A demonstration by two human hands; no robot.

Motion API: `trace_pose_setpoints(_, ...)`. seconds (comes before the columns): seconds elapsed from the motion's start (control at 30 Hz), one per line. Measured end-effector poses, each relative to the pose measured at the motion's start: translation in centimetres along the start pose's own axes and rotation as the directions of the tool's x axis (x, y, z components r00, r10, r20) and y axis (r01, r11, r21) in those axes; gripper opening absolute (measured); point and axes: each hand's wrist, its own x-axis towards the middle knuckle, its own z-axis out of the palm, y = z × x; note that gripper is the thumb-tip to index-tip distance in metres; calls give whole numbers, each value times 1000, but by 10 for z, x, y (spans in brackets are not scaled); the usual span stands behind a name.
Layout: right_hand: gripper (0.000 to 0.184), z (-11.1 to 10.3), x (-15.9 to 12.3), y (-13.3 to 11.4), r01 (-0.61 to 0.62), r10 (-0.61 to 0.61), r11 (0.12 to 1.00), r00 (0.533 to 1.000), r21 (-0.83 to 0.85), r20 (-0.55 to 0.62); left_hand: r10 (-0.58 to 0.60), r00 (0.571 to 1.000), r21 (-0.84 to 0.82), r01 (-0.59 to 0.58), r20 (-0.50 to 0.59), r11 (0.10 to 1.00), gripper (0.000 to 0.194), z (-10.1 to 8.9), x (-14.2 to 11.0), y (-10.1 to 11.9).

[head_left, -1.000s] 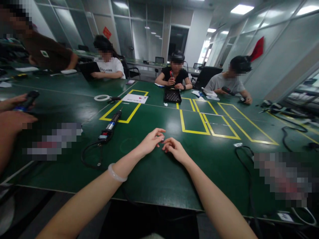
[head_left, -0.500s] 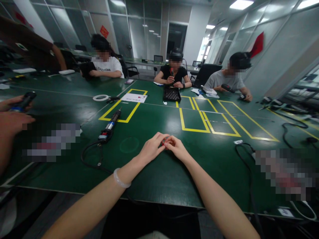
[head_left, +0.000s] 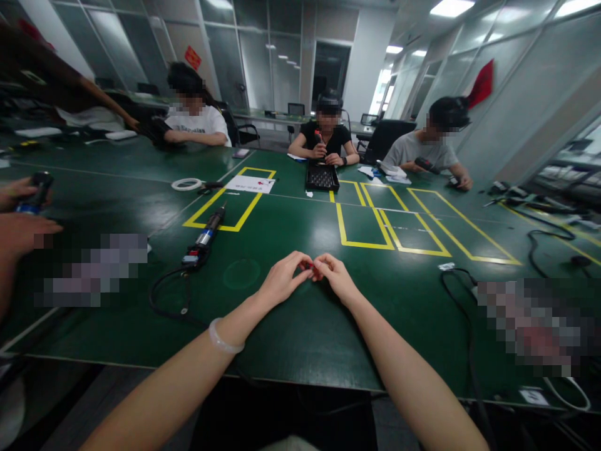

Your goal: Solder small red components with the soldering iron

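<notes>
My left hand (head_left: 282, 279) and my right hand (head_left: 336, 277) meet fingertip to fingertip over the green table (head_left: 300, 326). Both are pinched on a tiny red and dark part (head_left: 311, 267) held between them, too small to name. A pale bangle (head_left: 224, 338) circles my left wrist. An electric screwdriver (head_left: 205, 237) with a black cable lies on the table to the left of my hands.
Yellow taped rectangles (head_left: 370, 228) mark the table ahead. A black tray (head_left: 322, 178), a white sheet (head_left: 249, 184) and a white ring (head_left: 186, 184) lie farther off. Three people sit across the table; another person's hands (head_left: 21, 213) hold a tool at left. Cables (head_left: 460, 300) trail at right.
My two hands have closed the gap between them and now pinch the small part together. The view has shifted slightly.
</notes>
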Motion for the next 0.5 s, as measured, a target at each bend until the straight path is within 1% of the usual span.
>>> trace_pose_setpoints(0.2,25,0,-1,1,16,-18,995,1000,94,25,-32,999,-31,32,-14,999,17,-2,1,-3)
trace_pose_setpoints(0.37,24,-1,-1,-1,20,-21,996,1000,85,13,-26,1000,-31,25,-11,999,17,-1,0,-3)
trace_pose_setpoints(0.5,26,-1,-1,1,14,-17,994,999,106,36,-48,999,-40,48,-19,998,17,0,0,-5)
